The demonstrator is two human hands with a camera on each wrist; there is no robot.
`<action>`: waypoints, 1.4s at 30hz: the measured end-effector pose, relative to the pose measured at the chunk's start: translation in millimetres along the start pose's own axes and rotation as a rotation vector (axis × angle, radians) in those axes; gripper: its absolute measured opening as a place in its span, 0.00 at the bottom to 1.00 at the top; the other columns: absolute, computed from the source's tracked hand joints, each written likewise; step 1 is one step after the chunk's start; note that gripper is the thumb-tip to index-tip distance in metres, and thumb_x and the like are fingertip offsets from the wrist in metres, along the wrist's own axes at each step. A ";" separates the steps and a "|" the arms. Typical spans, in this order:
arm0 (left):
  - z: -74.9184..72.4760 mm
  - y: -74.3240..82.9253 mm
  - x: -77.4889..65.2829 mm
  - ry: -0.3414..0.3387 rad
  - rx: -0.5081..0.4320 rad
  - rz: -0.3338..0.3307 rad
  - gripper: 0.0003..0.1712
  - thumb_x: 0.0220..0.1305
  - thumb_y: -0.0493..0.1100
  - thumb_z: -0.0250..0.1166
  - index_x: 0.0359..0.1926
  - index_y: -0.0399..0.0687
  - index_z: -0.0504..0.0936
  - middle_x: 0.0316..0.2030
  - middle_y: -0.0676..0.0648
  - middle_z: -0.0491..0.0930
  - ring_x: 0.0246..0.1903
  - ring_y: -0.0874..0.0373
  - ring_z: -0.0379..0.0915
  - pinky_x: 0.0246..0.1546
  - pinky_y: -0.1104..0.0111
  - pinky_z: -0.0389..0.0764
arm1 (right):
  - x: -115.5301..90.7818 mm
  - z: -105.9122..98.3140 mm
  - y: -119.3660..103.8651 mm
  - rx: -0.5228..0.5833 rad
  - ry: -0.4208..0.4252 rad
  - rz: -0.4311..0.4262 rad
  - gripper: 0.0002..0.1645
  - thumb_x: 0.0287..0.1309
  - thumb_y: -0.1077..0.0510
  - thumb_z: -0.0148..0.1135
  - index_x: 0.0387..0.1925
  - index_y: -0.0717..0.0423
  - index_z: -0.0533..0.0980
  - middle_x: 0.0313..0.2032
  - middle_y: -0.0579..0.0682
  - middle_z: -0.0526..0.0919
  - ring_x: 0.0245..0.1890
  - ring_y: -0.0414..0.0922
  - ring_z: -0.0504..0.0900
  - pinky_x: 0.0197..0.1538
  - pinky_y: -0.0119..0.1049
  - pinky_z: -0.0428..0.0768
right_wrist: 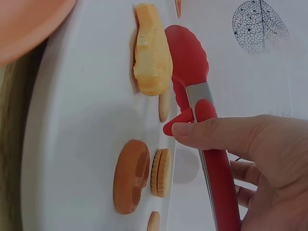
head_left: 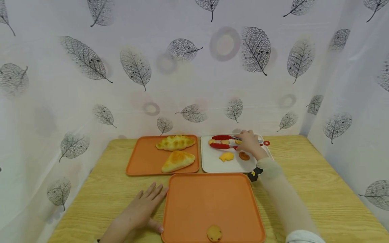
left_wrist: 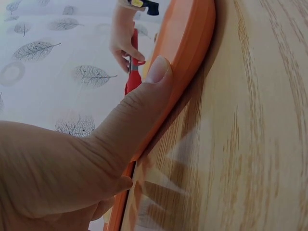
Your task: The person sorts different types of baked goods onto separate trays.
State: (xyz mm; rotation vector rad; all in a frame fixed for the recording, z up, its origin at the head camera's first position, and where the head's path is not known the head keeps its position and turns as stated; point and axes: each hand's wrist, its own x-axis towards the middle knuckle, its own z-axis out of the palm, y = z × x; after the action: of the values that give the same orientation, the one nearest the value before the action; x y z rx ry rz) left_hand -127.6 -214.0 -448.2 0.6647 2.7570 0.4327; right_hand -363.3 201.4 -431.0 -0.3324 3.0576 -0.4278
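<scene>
My right hand (head_left: 250,143) grips a pair of red-handled tongs (head_left: 220,146) over the white tray (head_left: 209,166). In the right wrist view the thumb presses by a red tab on the tongs, with fingers curled behind the handle. Near the tongs on that tray are a yellow fish-shaped cracker (head_left: 226,156), a brown pretzel-shaped cookie (head_left: 244,156) and a ridged sandwich cookie (right_wrist: 161,172). My left hand (head_left: 140,210) lies with fingers spread at the left edge of the front orange tray (head_left: 209,202), thumb tip (left_wrist: 159,71) against its rim. A round cookie (head_left: 214,233) sits at that tray's near end.
Behind the left hand stands another orange tray (head_left: 141,162), bearing a braided loaf (head_left: 175,143) and a triangular pastry (head_left: 178,161). All three trays sit close together on a wood-grain table (head_left: 307,182). A white leaf-print curtain (head_left: 194,91) hangs behind and at both sides.
</scene>
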 end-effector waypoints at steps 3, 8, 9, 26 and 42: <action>0.5 0.0 -0.4 -0.003 -0.005 -0.002 0.74 0.32 0.79 0.65 0.77 0.48 0.50 0.75 0.36 0.50 0.75 0.34 0.39 0.64 0.29 0.51 | 1.2 0.2 -2.3 -0.016 0.003 -0.007 0.39 0.48 0.58 0.73 0.65 0.54 0.72 0.58 0.63 0.72 0.59 0.64 0.63 0.58 0.68 0.63; 0.9 0.3 -1.2 -0.002 -0.006 -0.002 0.74 0.32 0.78 0.65 0.77 0.48 0.50 0.75 0.36 0.50 0.75 0.34 0.39 0.64 0.29 0.51 | 2.4 -0.4 -7.1 -0.026 0.011 0.004 0.40 0.48 0.57 0.74 0.65 0.54 0.72 0.61 0.63 0.71 0.60 0.65 0.62 0.59 0.69 0.62; 0.8 0.4 -1.5 -0.002 -0.005 -0.001 0.74 0.32 0.78 0.65 0.77 0.48 0.50 0.75 0.36 0.50 0.75 0.34 0.39 0.64 0.29 0.52 | 2.3 -0.5 -7.8 -0.027 0.013 0.005 0.40 0.48 0.57 0.74 0.65 0.54 0.72 0.62 0.63 0.71 0.60 0.65 0.62 0.59 0.69 0.62; 2.1 -0.5 -1.1 -0.006 -0.022 -0.006 0.73 0.33 0.79 0.64 0.77 0.49 0.49 0.76 0.37 0.49 0.76 0.35 0.38 0.65 0.29 0.51 | -32.0 -17.7 -11.6 -0.037 0.107 -0.081 0.42 0.47 0.56 0.75 0.66 0.54 0.71 0.57 0.63 0.74 0.57 0.63 0.65 0.54 0.66 0.67; 1.3 -0.4 -0.7 0.005 0.013 0.009 0.74 0.32 0.79 0.64 0.77 0.47 0.50 0.75 0.35 0.50 0.75 0.33 0.40 0.63 0.28 0.53 | -108.4 -42.1 -6.2 -0.078 0.195 -0.364 0.40 0.38 0.56 0.80 0.58 0.54 0.78 0.47 0.56 0.77 0.43 0.56 0.70 0.34 0.47 0.70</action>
State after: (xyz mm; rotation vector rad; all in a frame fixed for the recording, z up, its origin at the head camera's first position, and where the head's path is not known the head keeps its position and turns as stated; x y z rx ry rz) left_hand -126.8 -214.4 -449.4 0.6800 2.7651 0.4188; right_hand -259.0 230.2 -388.2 -0.9105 3.2075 -0.3714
